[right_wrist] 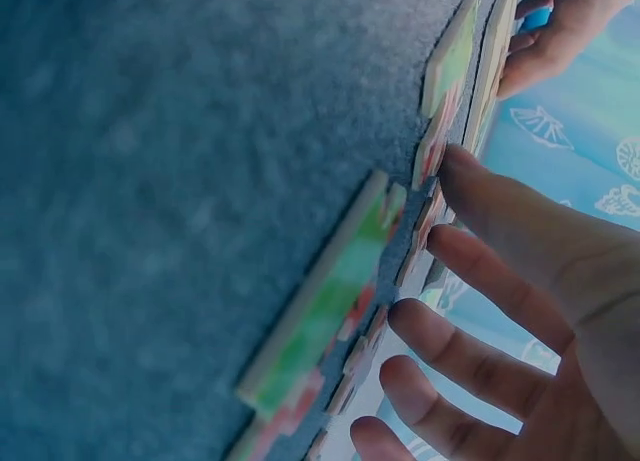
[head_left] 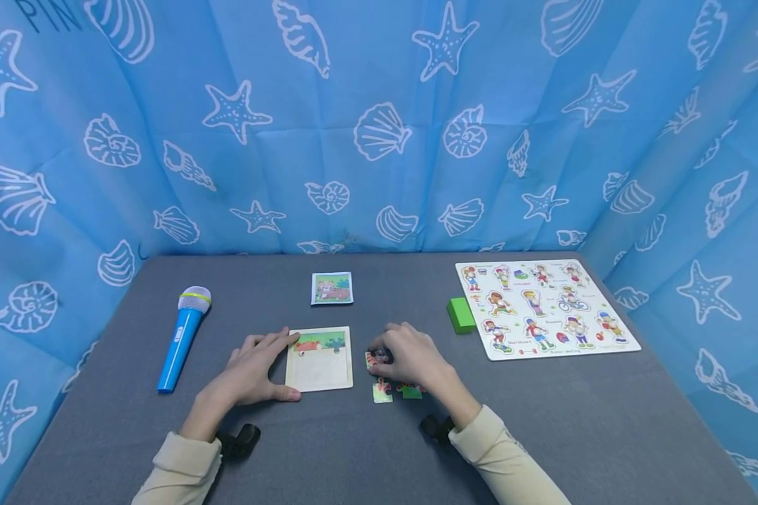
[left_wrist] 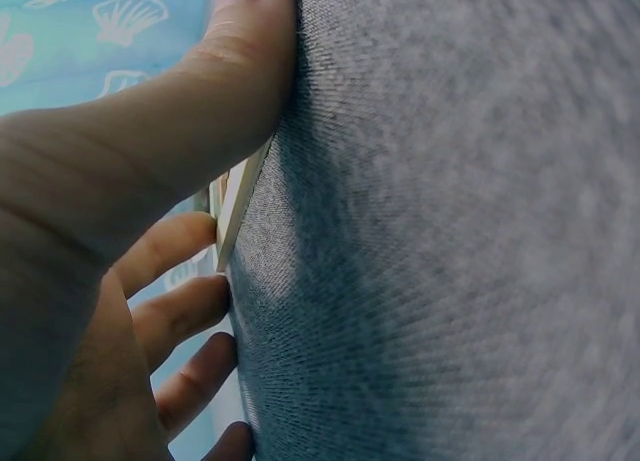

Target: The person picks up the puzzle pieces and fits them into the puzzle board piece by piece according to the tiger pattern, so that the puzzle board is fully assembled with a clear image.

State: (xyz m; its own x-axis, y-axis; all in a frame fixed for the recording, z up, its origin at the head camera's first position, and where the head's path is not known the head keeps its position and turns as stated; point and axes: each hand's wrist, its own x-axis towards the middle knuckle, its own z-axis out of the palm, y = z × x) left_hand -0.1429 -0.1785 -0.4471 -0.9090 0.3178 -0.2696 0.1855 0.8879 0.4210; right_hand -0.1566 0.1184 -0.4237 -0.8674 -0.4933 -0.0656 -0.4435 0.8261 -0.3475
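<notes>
Surface: dark grey woven-fabric tabletop (head_left: 328,456), fine weave visible in both wrist views. Room: bright blue fabric curtain (head_left: 379,84) ran behind the far edge and along both sides, white starfish and seashell print, vertical folds, dark lettering cut off top left.

Pale square puzzle tray (head_left: 318,372) lay flat near table centre, printed strip in red, green and teal across its top, lower part bare. Left hand (head_left: 253,372) was at its left side, thumb and fingers spread, forefinger at the upper corner, thumb at the lower.

Right hand (head_left: 410,358) was over small multicoloured jigsaw pieces (head_left: 382,395) just right of the tray, fingers apart and slightly bent; couldn't tell if thumb and forefinger pinched a piece. Cream sleeves (head_left: 180,463) on both arms.

Rest of table: small square picture card (head_left: 332,288) beyond the tray; blue microphone with silver mesh head (head_left: 180,347) at left, lying slanted; solid green rectangular block (head_left: 461,315) at the left edge of a white board with printed sports figures (head_left: 518,330), far right.
</notes>
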